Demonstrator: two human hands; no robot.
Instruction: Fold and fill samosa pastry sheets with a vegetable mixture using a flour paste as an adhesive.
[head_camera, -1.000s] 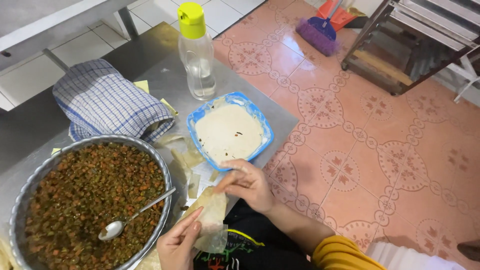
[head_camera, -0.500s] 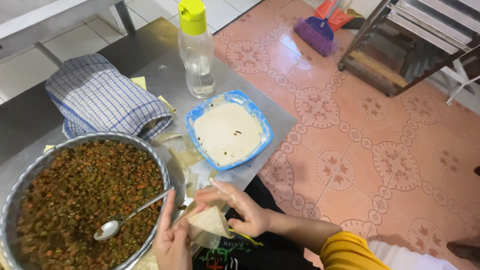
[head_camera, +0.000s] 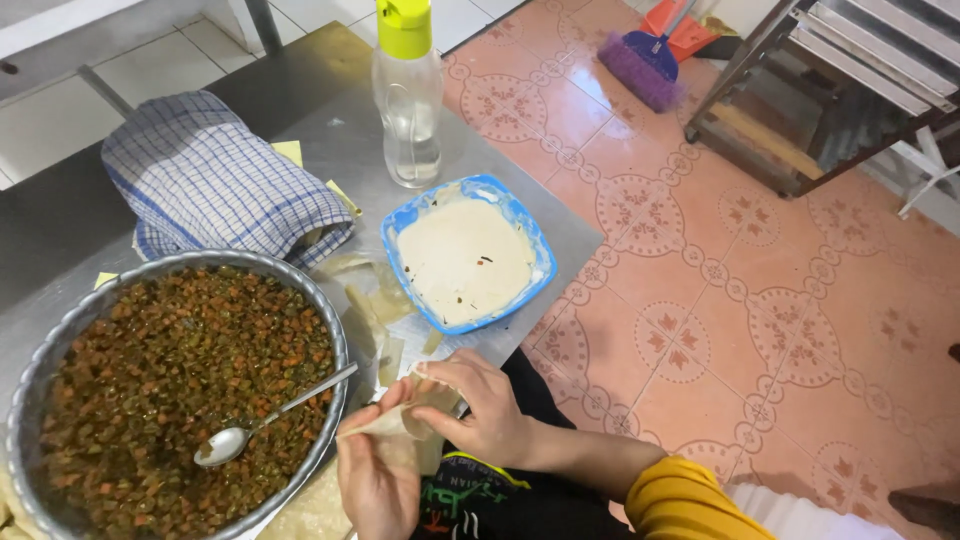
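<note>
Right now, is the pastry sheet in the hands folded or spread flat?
Folded: the pastry sheet is pinched between both hands into a cone-like pocket.

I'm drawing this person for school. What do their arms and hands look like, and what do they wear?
Both hands are bare: no gloves, and no rings or watch that I can see. The right hand leads to a bare forearm with a mustard-yellow sleeve pushed up near the elbow. Of the left hand only the hand itself shows, so its sleeve is out of view.
</note>
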